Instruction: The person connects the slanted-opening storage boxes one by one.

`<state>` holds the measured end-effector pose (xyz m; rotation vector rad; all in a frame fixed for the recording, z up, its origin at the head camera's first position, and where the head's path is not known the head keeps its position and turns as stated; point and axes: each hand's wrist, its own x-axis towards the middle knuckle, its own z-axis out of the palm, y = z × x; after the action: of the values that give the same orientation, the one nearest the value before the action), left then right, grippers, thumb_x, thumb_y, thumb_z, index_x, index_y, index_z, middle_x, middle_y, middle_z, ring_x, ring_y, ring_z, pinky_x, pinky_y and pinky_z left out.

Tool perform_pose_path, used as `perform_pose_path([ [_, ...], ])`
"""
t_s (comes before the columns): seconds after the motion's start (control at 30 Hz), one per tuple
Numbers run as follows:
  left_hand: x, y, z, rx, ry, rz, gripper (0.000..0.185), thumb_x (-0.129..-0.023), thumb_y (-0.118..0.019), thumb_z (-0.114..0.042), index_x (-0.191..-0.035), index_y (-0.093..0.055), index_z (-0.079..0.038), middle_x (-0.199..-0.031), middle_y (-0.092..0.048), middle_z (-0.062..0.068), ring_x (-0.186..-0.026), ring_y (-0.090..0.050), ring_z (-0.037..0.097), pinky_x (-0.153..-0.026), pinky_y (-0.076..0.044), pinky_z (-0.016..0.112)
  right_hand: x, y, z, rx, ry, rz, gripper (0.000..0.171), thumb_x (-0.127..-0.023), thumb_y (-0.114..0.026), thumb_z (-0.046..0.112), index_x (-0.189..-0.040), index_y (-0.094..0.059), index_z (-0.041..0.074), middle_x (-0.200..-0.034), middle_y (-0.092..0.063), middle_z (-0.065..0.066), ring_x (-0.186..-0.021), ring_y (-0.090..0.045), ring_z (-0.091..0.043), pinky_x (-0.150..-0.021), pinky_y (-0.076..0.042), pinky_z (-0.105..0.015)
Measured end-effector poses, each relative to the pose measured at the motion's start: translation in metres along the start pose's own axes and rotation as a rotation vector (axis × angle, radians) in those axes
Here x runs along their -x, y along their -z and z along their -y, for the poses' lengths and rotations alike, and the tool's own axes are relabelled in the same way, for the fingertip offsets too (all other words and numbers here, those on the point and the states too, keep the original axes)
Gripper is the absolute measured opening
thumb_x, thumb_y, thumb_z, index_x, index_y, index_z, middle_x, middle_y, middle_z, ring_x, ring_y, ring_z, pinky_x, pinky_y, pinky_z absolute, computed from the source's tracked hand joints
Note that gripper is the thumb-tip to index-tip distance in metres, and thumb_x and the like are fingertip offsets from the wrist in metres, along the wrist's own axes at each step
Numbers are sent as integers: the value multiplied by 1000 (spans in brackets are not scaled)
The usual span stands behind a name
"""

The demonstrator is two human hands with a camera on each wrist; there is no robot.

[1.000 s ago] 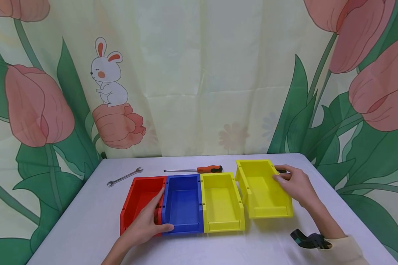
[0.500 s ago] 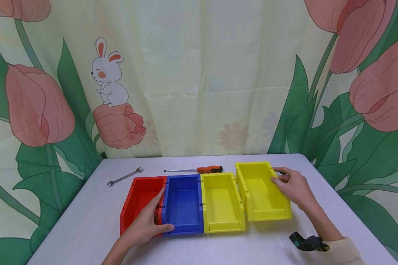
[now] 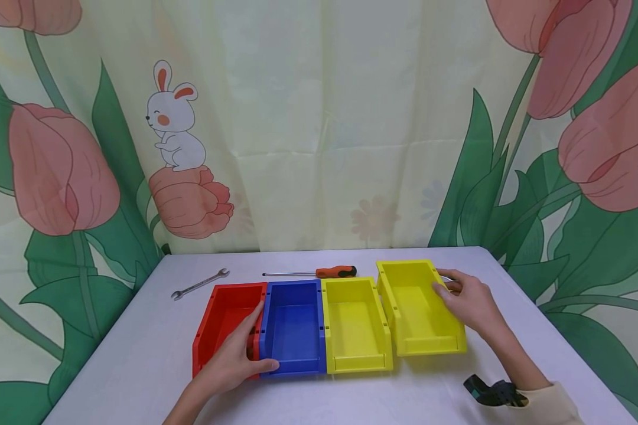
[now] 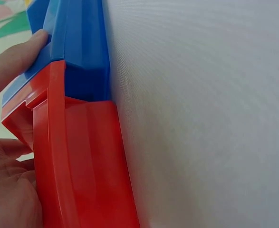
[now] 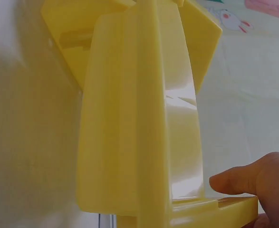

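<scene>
In the head view, my left hand (image 3: 233, 360) grips the adjoining walls of a red storage bin (image 3: 223, 313) and a blue storage bin (image 3: 293, 330). Its thumb lies on the blue bin's front corner; its other fingers reach into the red one, as the left wrist view also shows. A yellow storage bin (image 3: 357, 321) stands flush against the blue one. At the right, my right hand (image 3: 469, 298) holds a second yellow storage bin (image 3: 420, 313) by its right side wall, thumb inside. This bin sits higher than the row, beside the first yellow bin, with a shadow under it.
Behind the bins lie a screwdriver (image 3: 336, 271) with an orange and black handle and, farther left, an open-ended wrench (image 3: 199, 284). A white-covered table (image 3: 138, 354) carries everything. A printed curtain (image 3: 319, 130) hangs along its back edge.
My right hand has brought the held yellow bin slightly down and left, closer to the first yellow bin. My left hand and the other bins have stayed still.
</scene>
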<state>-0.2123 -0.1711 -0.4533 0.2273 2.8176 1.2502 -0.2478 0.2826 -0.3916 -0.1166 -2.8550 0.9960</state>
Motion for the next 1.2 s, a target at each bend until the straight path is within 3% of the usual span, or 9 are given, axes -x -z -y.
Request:
perform_pose_path([
  [0.37,0,0,1,6,0,2,124,-71,-99,-29,-170,-26,-21,-168,-42,13,-147,-49,43,-104,-59,62,5,8,19,-33,55,-76,51,-109,-58,31,-150,-55,1,-148,-59,-31,-132,-59,-52,-107,-55,-59],
  [0.73,-1,1,0,8,3,9,124,-71,-99,-29,-170,-25,-21,-168,-41,13,-147,-50,43,-104,-58,62,5,1,54,-172,107,-39,48,-109,-60,30,-151,-57,8,-160,-51,-24,-145,-51,-50,-117,-47,-61],
  [0.97,-1,1,0,7,23,12,125,-71,-99,-29,-170,-24,-23,-169,-40,12,-149,-47,43,-104,-58,62,5,-18,56,-239,110,102,52,-109,-61,26,-155,-51,5,-157,-54,-25,-136,-62,-45,-104,-60,-50],
  [1.07,-1,1,0,11,25,11,126,-70,-100,-29,-170,-24,-24,-170,-40,12,-151,-45,43,-104,-58,62,5,-26,55,-317,75,173,54,-110,-59,23,-158,-46,4,-157,-52,-27,-135,-62,-44,-96,-65,-44],
  [1.2,-1,1,1,14,24,11,126,-70,-100,-30,-170,-24,-25,-170,-40,11,-152,-44,44,-104,-58,62,5,-34,53,-407,1,248,55,-113,-53,22,-163,-38,5,-160,-49,-28,-138,-59,-44,-93,-66,-42],
])
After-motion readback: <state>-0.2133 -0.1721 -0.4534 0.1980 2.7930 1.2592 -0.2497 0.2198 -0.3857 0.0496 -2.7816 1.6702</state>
